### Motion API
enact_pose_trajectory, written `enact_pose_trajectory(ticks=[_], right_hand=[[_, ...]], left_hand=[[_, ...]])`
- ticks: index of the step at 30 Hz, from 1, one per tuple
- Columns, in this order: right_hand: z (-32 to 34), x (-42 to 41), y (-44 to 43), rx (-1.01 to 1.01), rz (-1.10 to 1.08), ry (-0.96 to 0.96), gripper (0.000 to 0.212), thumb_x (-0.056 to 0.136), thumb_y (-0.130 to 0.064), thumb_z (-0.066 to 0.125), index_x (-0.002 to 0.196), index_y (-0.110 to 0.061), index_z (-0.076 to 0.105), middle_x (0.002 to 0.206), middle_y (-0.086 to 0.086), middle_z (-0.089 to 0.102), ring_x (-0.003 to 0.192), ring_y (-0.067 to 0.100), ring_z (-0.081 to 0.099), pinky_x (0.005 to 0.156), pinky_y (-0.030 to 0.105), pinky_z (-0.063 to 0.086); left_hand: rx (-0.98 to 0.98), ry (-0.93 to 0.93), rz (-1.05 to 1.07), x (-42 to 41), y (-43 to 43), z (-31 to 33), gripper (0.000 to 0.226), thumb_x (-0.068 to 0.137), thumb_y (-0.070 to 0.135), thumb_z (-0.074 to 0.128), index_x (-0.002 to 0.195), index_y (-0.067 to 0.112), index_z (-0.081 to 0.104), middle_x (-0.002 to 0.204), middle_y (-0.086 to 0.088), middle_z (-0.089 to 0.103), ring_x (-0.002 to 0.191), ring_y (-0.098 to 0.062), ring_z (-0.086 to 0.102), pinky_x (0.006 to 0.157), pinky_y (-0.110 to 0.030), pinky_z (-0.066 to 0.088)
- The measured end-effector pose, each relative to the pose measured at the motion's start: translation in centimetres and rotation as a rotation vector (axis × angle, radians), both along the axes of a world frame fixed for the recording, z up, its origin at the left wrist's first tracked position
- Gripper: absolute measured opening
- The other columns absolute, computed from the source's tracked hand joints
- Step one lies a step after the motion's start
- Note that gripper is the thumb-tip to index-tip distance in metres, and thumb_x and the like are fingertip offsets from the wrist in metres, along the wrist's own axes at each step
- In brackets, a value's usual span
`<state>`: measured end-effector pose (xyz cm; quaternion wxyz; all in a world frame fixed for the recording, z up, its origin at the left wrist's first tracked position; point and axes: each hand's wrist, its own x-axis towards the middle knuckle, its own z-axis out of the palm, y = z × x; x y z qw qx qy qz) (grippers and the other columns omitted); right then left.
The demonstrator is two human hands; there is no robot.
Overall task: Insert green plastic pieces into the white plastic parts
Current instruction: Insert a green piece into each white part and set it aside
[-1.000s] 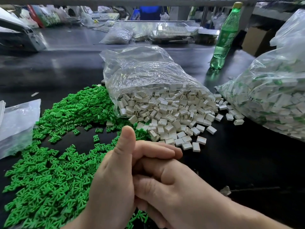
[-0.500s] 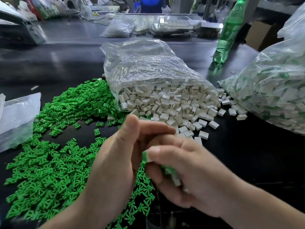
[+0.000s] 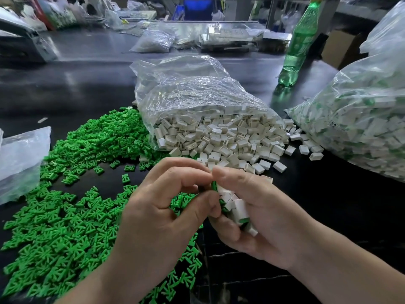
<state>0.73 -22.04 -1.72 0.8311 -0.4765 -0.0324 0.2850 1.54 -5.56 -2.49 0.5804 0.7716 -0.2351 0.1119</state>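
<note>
**Insertion step: green piece presented to a hand-held white part**

Compared with the frame a second ago, my two hands are no longer clasped over one another. They have opened at the fingertips, and the work between them is now exposed.

1. Grip. My left hand (image 3: 166,207) pinches the green piece (image 3: 213,185) between thumb and forefinger. Only a thin edge of it shows. My right hand (image 3: 263,216) is curled around a small stack of white parts (image 3: 237,208), with its thumb tip bearing against the top of the stack, right at the green piece. I cannot tell whether the piece has entered a slot yet.

2. Handling, as I judge it. Both components look like light, rigid moulded plastic with smooth faces, so they are liable to slip or flick away under a skewed push. I hold the green piece by its flat faces near the wide end and leave the narrow end free to lead. I support the white part by its side walls and keep the open slot clear.

3. Surroundings. Loose stock lies on the dark table (image 3: 350,227): the green pile (image 3: 65,216) to the left, under and beyond my left hand, and an open bag (image 3: 186,88) ahead, spilling white housings (image 3: 219,139). A second bag (image 3: 361,128) to the right holds white parts with green showing inside. A green bottle (image 3: 300,42) stands well behind.
</note>
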Motion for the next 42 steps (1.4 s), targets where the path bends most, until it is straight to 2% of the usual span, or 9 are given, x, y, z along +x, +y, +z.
enact_pose_trajectory(ticks=[2, 5, 8, 10, 14, 18, 27, 38, 42], right_hand=[[-0.2, 0.4, -0.3, 0.033, -0.013, -0.013, 0.034, 0.092, -0.035, 0.065, 0.110, -0.006, 0.063, 0.065, -0.002, 0.059, 0.041, 0.005, 0.051, 0.032, 0.015, 0.035], [0.5, 1.2, -1.6, 0.195, -0.091, -0.019, 0.015, 0.086, -0.025, 0.065, 0.081, -0.011, 0.064, 0.070, 0.003, 0.058, 0.041, 0.004, 0.054, 0.031, 0.013, 0.038], [1.1, 1.9, -3.0, 0.310, -0.221, -0.023, 0.011, 0.083, -0.017, 0.065, 0.077, -0.014, 0.056, 0.079, 0.004, 0.060, 0.045, 0.006, 0.056, 0.029, 0.015, 0.038], [1.0, 2.0, -3.4, 0.315, -0.248, -0.031, 0.014, 0.080, -0.012, 0.071, 0.085, -0.014, 0.058, 0.080, 0.003, 0.060, 0.046, 0.006, 0.055, 0.029, 0.016, 0.038], [0.3, 2.0, -3.3, 0.169, -0.318, 0.043, 0.019, 0.080, -0.006, 0.066, 0.097, -0.012, 0.061, 0.073, 0.004, 0.059, 0.044, 0.008, 0.049, 0.028, 0.016, 0.035], [0.2, 2.0, -3.1, 0.053, -0.352, 0.099, 0.017, 0.077, -0.015, 0.071, 0.091, -0.013, 0.061, 0.070, 0.002, 0.055, 0.041, 0.006, 0.043, 0.028, 0.015, 0.030], [-0.1, 1.7, -2.9, -0.111, -0.314, 0.021, 0.011, 0.080, -0.016, 0.075, 0.082, -0.014, 0.064, 0.072, 0.004, 0.057, 0.043, 0.008, 0.045, 0.032, 0.017, 0.031], [-1.0, 0.9, -2.0, -1.302, -0.169, -0.531, 0.012, 0.085, -0.046, 0.072, 0.093, -0.038, 0.068, 0.067, -0.022, 0.063, 0.060, -0.001, 0.058, 0.052, 0.019, 0.043], [-1.3, 0.8, -1.6, -1.512, -0.054, -0.713, 0.014, 0.090, -0.044, 0.063, 0.095, -0.032, 0.068, 0.077, -0.009, 0.063, 0.071, 0.008, 0.058, 0.064, 0.031, 0.052]], left_hand=[[0.083, -0.006, 0.024, 0.2, 0.1, -0.1, 0.031, 0.084, 0.044, 0.059, 0.112, 0.031, 0.066, 0.112, 0.021, 0.064, 0.101, -0.008, 0.065, 0.081, -0.018, 0.052], [0.319, -0.039, 0.029, 0.6, 0.3, -0.5, 0.043, 0.093, 0.055, 0.048, 0.135, 0.045, 0.050, 0.130, 0.039, 0.050, 0.122, 0.014, 0.046, 0.093, 0.002, 0.031], [0.770, -0.150, -0.084, 1.3, 0.2, -1.5, 0.061, 0.096, 0.063, 0.022, 0.153, 0.046, 0.009, 0.155, 0.036, 0.005, 0.141, 0.015, -0.008, 0.110, -0.004, -0.010], [0.980, -0.204, -0.159, 1.5, 0.3, -2.2, 0.067, 0.096, 0.067, 0.012, 0.155, 0.039, 0.003, 0.161, 0.021, -0.002, 0.144, 0.001, -0.024, 0.112, -0.016, -0.019], [1.053, -0.271, -0.132, 1.5, 0.4, -1.8, 0.055, 0.101, 0.055, 0.027, 0.144, 0.027, 0.048, 0.150, 0.010, 0.046, 0.149, -0.020, 0.020, 0.120, -0.037, 0.014], [0.878, -0.401, -0.087, 1.8, 0.5, -1.8, 0.026, 0.093, 0.035, 0.055, 0.112, 0.026, 0.071, 0.116, 0.015, 0.068, 0.121, -0.017, 0.054, 0.100, -0.037, 0.038], [0.877, -0.263, 0.052, 1.9, 0.3, -2.2, 0.026, 0.082, 0.031, 0.072, 0.107, 0.026, 0.068, 0.098, 0.012, 0.066, 0.091, -0.015, 0.055, 0.079, -0.039, 0.048], [0.899, -0.255, 0.079, 1.5, 0.1, -2.1, 0.027, 0.088, 0.046, 0.050, 0.097, 0.032, 0.071, 0.085, 0.011, 0.058, 0.083, -0.015, 0.051, 0.074, -0.036, 0.039], [0.884, -0.195, 0.100, 1.5, 0.0, -1.9, 0.019, 0.084, 0.045, 0.056, 0.090, 0.031, 0.068, 0.086, 0.013, 0.058, 0.087, -0.014, 0.052, 0.079, -0.035, 0.038]])
